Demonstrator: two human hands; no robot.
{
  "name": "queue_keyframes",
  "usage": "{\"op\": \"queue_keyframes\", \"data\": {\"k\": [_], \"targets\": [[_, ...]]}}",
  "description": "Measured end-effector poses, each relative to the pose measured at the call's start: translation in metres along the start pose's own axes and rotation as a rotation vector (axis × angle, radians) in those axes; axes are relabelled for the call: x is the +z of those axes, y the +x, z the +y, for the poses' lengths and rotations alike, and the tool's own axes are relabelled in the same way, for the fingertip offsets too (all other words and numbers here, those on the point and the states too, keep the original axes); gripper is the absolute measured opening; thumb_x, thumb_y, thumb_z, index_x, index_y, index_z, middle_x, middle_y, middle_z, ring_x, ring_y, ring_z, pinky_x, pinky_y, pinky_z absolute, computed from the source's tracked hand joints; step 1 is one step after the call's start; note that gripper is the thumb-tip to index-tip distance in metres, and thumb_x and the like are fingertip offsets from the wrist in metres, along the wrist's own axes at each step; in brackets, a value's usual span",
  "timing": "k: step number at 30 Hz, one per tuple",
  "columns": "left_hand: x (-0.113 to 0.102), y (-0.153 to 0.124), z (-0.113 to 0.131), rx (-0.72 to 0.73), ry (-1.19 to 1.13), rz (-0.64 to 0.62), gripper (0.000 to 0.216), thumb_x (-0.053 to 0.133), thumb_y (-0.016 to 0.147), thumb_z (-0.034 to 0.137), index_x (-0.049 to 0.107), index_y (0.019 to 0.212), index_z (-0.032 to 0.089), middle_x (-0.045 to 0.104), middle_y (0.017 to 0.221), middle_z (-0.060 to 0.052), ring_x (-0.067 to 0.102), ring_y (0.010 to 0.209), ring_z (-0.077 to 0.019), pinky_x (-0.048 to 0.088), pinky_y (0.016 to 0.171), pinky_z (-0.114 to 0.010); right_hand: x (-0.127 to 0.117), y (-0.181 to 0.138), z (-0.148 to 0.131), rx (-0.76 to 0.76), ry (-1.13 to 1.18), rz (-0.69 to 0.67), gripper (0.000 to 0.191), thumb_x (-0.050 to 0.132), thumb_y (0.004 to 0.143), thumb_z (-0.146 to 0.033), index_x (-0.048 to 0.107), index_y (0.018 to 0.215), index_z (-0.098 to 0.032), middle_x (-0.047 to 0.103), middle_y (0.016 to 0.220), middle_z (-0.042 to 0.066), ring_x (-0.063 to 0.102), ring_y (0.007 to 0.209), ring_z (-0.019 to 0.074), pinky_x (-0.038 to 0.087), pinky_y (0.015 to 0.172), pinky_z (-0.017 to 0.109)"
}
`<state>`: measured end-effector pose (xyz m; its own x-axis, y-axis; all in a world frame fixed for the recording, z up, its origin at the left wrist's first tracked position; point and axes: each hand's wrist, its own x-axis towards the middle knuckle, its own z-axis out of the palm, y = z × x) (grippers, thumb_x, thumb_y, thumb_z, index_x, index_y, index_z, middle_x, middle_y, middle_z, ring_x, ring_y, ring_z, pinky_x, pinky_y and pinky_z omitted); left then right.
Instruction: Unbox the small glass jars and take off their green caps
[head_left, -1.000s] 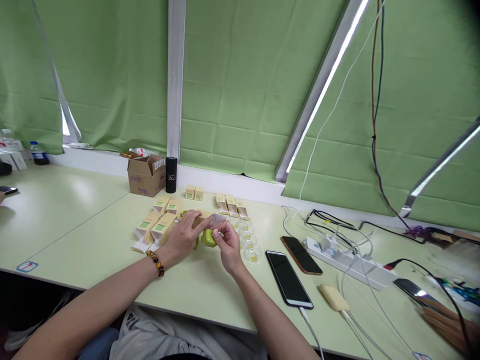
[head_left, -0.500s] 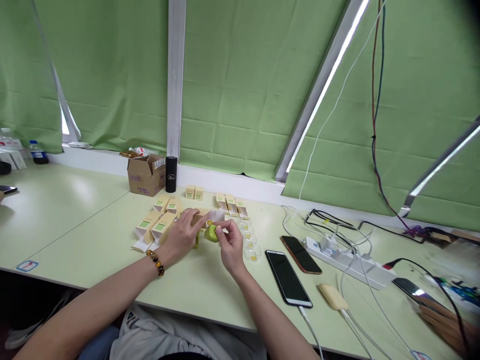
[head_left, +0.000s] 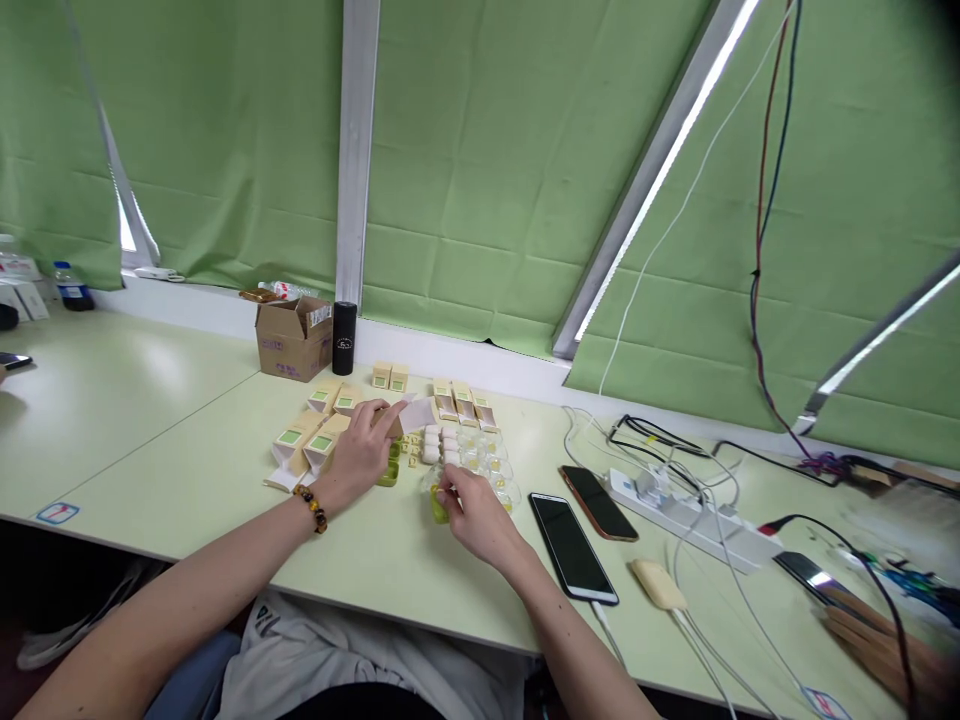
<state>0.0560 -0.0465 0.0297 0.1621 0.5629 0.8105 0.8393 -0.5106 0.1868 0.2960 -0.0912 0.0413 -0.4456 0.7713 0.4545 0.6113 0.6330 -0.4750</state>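
Observation:
My left hand, with a bead bracelet on the wrist, grips a small beige carton whose white flap stands open. My right hand lies lower, fingers closed on a small green piece pressed to the table. Between the hands sit another green piece, small white caps and clear round cups with yellow centres. More beige cartons with green labels lie to the left, and others stand behind.
A cardboard box and a black cylinder stand near the sill. Two phones, a power strip with tangled cables and a beige charger lie to the right. Green blinds hang behind.
My right hand has come down and toward me with the green piece, from beside the carton to the table. My left hand has shifted back with the carton, its flap now open.

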Motion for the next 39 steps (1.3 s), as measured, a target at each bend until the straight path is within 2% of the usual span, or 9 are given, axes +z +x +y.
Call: {"op": "queue_keyframes", "data": {"k": [9,16,21,24,26,28,30,34,39], "targets": [[0.000,0.000,0.002,-0.031,-0.146,-0.002,0.062,0.056,0.093,0.010,0.047,0.153,0.026,0.053,0.129,-0.012,0.054,0.125,-0.0286,0.054,0.107,-0.048,-0.012,-0.016,0.003,0.009,0.083,-0.134,0.018,0.055,0.085,-0.005,0.059,0.085,-0.023,0.066,0.092,0.004,0.061,0.087,0.0216,0.044,0.073,0.030],[-0.001,0.000,0.003,-0.079,-0.193,-0.015,0.061,0.057,0.094,0.012,0.048,0.153,0.027,0.053,0.130,-0.011,0.053,0.127,-0.0285,0.053,0.109,-0.048,-0.024,-0.014,-0.005,0.004,0.042,-0.243,0.021,0.057,0.081,-0.001,0.060,0.079,-0.022,0.066,0.084,0.001,0.058,0.075,0.0169,0.041,0.067,0.027],[-0.005,0.001,0.007,-0.089,-0.232,-0.031,0.062,0.057,0.094,0.012,0.048,0.153,0.029,0.053,0.130,-0.011,0.052,0.128,-0.0286,0.051,0.111,-0.047,-0.030,-0.015,-0.005,0.020,0.064,-0.292,0.020,0.057,0.081,-0.001,0.060,0.079,-0.021,0.067,0.085,0.002,0.059,0.076,0.0163,0.043,0.069,0.026],[-0.006,0.002,0.009,-0.126,-0.273,-0.038,0.061,0.058,0.095,0.015,0.048,0.154,0.030,0.053,0.131,-0.011,0.052,0.128,-0.0281,0.049,0.112,-0.047,-0.034,-0.011,0.001,0.057,0.241,-0.216,0.011,0.059,0.088,-0.012,0.063,0.083,-0.022,0.072,0.097,0.004,0.066,0.090,0.0195,0.049,0.075,0.028],[-0.007,0.002,0.009,-0.168,-0.308,-0.050,0.061,0.060,0.095,0.017,0.048,0.153,0.031,0.054,0.132,-0.010,0.053,0.127,-0.0274,0.049,0.112,-0.047,-0.030,-0.006,0.005,0.113,0.377,-0.063,0.008,0.060,0.092,-0.024,0.064,0.085,-0.022,0.074,0.105,0.006,0.068,0.099,0.0221,0.052,0.079,0.031],[-0.007,0.003,0.009,-0.209,-0.345,-0.062,0.061,0.062,0.095,0.020,0.049,0.153,0.031,0.054,0.132,-0.009,0.056,0.125,-0.0266,0.051,0.110,-0.045,-0.020,-0.001,0.007,0.202,0.440,0.162,0.015,0.060,0.094,-0.034,0.062,0.085,-0.022,0.075,0.100,0.007,0.070,0.093,0.0226,0.053,0.080,0.033],[-0.007,0.003,0.008,-0.239,-0.379,-0.066,0.060,0.064,0.095,0.023,0.049,0.153,0.031,0.055,0.133,-0.009,0.058,0.124,-0.0261,0.052,0.109,-0.044,-0.008,0.002,0.006,0.274,0.360,0.285,0.019,0.062,0.093,-0.038,0.061,0.082,-0.023,0.074,0.088,0.005,0.069,0.082,0.0218,0.052,0.076,0.033],[-0.006,0.002,0.009,-0.264,-0.482,-0.070,0.060,0.065,0.095,0.027,0.049,0.153,0.029,0.056,0.141,-0.010,0.058,0.129,-0.0263,0.054,0.107,-0.042,0.009,0.003,0.000,0.284,0.075,0.292,0.015,0.060,0.093,-0.034,0.059,0.081,-0.023,0.074,0.087,0.003,0.066,0.077,0.0207,0.044,0.070,0.031],[-0.002,0.002,0.010,-0.322,-0.679,-0.071,0.059,0.066,0.096,0.032,0.050,0.153,0.026,0.054,0.151,-0.011,0.061,0.129,-0.0266,0.060,0.100,-0.039,0.015,0.004,-0.002,0.176,-0.071,0.234,0.012,0.057,0.092,-0.024,0.052,0.081,-0.023,0.070,0.086,0.004,0.063,0.081,0.0212,0.042,0.074,0.031]]}}
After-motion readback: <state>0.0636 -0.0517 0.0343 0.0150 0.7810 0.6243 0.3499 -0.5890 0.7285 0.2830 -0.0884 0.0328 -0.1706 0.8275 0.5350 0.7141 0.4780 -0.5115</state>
